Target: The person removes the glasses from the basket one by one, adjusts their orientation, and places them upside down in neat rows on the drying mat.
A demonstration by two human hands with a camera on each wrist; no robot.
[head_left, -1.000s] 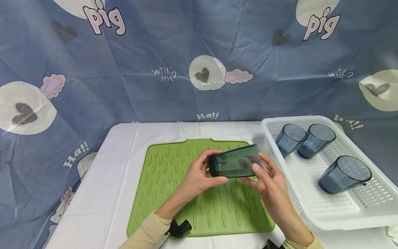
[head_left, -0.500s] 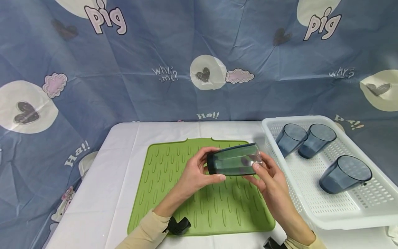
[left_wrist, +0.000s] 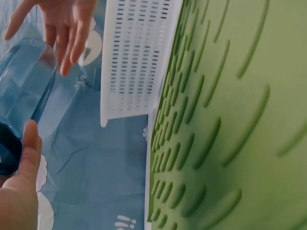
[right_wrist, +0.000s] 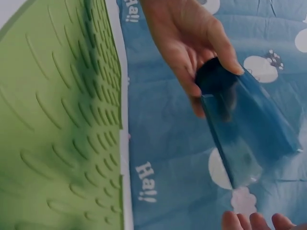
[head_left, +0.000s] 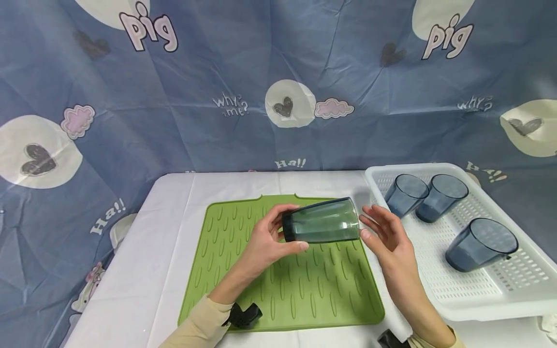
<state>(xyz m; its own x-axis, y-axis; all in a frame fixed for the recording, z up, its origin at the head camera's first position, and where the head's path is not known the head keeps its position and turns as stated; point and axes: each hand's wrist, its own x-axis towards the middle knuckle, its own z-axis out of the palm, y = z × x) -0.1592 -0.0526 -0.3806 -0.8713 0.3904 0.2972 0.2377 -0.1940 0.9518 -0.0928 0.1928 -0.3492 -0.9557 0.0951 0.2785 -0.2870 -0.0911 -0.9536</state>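
A tinted blue-grey drinking glass lies sideways in the air above the green ridged mat. My left hand grips it round the dark, thick base, thumb along the near side. In the left wrist view that thumb presses the glass near its bottom. The mouth of the glass points right, toward my right hand. That hand's fingers are spread and loosely bent just off the rim, holding nothing. The right wrist view shows its fingertips apart from the glass.
On the right stands a white perforated plastic basket. Inside it are a back-left glass, a glass beside it and a nearer, tilted glass. White cloth covers the table, and a blue printed curtain hangs behind.
My right hand has let go of the glass's rim and moved right, its fingers spreading. The left hand has carried the glass slightly left.
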